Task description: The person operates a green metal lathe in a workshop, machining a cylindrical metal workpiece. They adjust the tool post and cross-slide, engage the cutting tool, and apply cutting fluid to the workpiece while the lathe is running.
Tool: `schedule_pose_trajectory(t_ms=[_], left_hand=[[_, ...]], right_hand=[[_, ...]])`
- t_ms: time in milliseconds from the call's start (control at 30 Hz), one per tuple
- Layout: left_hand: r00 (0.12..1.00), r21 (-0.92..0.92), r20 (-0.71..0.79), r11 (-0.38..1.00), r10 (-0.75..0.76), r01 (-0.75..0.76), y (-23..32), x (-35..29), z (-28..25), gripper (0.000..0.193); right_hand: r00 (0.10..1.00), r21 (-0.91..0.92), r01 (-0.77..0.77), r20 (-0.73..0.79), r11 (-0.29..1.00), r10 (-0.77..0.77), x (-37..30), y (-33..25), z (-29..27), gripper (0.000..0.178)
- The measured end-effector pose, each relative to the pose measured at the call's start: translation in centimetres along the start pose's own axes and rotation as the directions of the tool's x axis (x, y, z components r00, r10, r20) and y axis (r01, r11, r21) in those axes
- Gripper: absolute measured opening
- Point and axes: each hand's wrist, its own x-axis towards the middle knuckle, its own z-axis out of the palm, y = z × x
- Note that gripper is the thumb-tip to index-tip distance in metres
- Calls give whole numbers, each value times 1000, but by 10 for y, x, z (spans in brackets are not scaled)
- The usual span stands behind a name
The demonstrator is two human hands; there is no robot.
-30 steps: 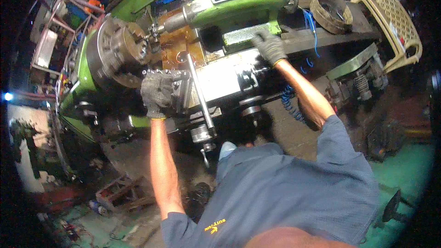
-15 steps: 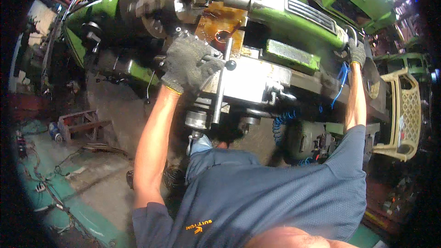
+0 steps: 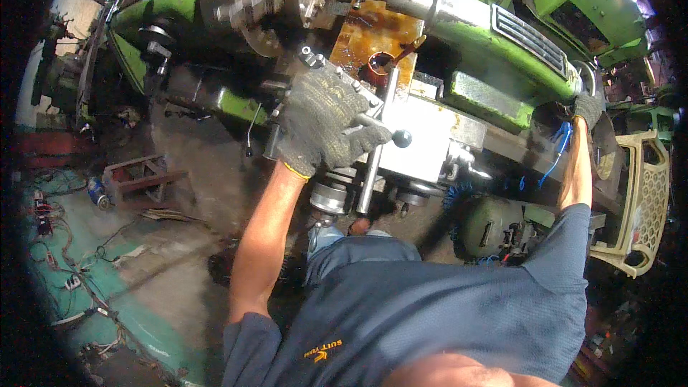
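My left hand (image 3: 326, 125), in a dark grey knit glove with a yellow cuff, lies over the tool post of a green lathe. Its fingers bend around the lever (image 3: 373, 123) there, which ends in a dark ball knob (image 3: 403, 138); the palm side is hidden. A long metal bar (image 3: 370, 179) slants past the thumb. Far to the right, my gloved right hand (image 3: 588, 110) is closed at the rim of the tailstock handwheel (image 3: 589, 77), its fingertips partly hidden. Between the hands stretches the green tailstock (image 3: 466, 32), its tip pointing toward the chuck (image 3: 261, 7), whose jaws look smeared.
A reddish pot (image 3: 380, 66) with a stick in it stands on the oily brown plate (image 3: 351, 39). A green block (image 3: 491, 100) lies on the bed. Blue hose (image 3: 559, 147) hangs by my right forearm. A cream patterned panel (image 3: 641, 204) stands at right; cables (image 3: 79, 272) cross the left floor.
The whole scene has shifted right and down in the picture as the view moved. Both hands keep their places, the left at the tool post lever, the right at the handwheel.
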Motion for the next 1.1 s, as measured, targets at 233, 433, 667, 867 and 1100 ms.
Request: schedule_pose_trajectory(t_ms=[233, 433, 667, 867, 1100], left_hand=[[996, 30, -81, 999, 25, -23, 11, -1, 4, 39], [991, -127, 130, 991, -28, 44, 51, 23, 21, 23], [989, -132, 143, 990, -22, 41, 51, 18, 37, 14], [981, -136, 193, 989, -32, 59, 50, 18, 39, 10], [981, -149, 191, 987, -26, 55, 48, 20, 37, 13]], right_hand=[[1000, -8, -19, 0, 1000, 19, -8, -18, 5, 38], [1000, 36, -22, 8, 999, 22, -8, -22, 25, 33], [996, -8, -60, 59, 998, 60, 12, 16, 28, 34], [990, 15, -71, 121, 997, 68, 12, 27, 33, 35], [995, -39, -71, 63, 997, 73, 2, -2, 23, 35]])
